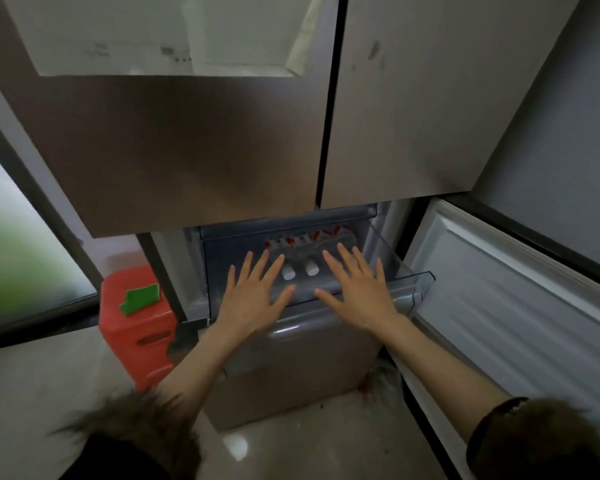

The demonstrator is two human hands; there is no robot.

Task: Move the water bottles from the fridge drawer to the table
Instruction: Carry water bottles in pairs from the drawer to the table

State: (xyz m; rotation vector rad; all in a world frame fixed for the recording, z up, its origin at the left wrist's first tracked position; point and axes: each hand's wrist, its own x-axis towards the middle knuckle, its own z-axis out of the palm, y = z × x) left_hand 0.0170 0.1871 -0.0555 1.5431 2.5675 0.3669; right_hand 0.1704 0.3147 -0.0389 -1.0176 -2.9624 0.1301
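Two water bottles lie side by side in the pulled-out clear fridge drawer (414, 284), white caps toward me: one cap (288, 273) on the left, the other cap (312, 268) on the right. Their red-and-white labels (305, 240) show further back. My left hand (253, 292) hovers over the drawer's front left, fingers spread, holding nothing. My right hand (355, 287) is spread the same way over the front right, also empty. The caps sit between the two hands. No table is in view.
The lower right fridge door (520, 306) stands swung open to the right. Closed upper doors (222, 133) overhang the drawer. A red plastic stool (136, 327) with a green item (140, 299) on it stands left of the fridge. Pale floor lies below.
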